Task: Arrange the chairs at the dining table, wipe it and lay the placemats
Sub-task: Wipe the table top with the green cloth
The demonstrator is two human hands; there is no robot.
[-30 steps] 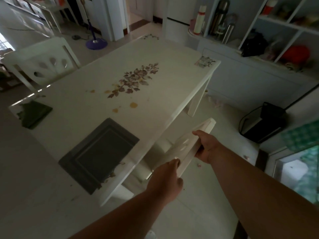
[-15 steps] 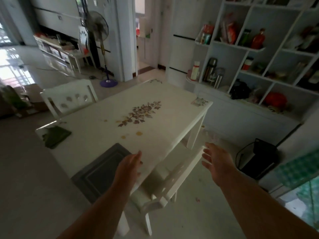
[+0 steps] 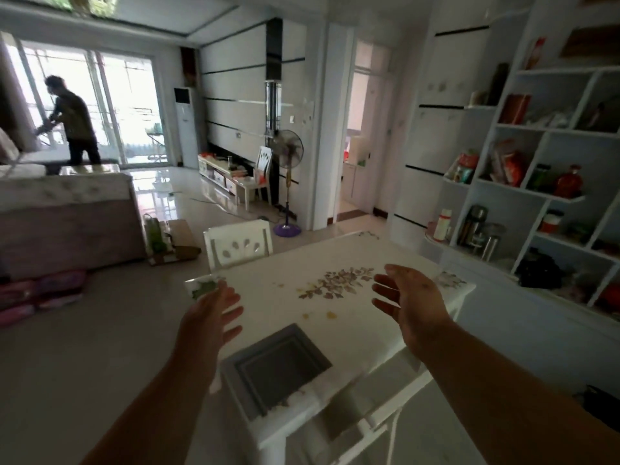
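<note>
The white dining table [image 3: 352,327] with a flower print stretches ahead of me. A dark grey placemat [image 3: 278,364] lies on its near corner. A green cloth [image 3: 203,288] rests on the far left corner, partly behind my fingers. One white chair [image 3: 365,427] is tucked under the near right side. A second white chair [image 3: 240,246] stands at the table's far left side. My left hand [image 3: 209,317] and my right hand [image 3: 411,302] hover above the table, both open and holding nothing.
White shelving [image 3: 550,196] with bottles and flasks lines the right wall. A standing fan [image 3: 287,182] is by the doorway. A grey sofa [image 3: 63,216] and boxes [image 3: 174,241] sit to the left. Another person [image 3: 75,122] is at the far window.
Both hands have let go of the near chair's backrest and risen above the table, fingers spread. The view has tilted up toward the living room.
</note>
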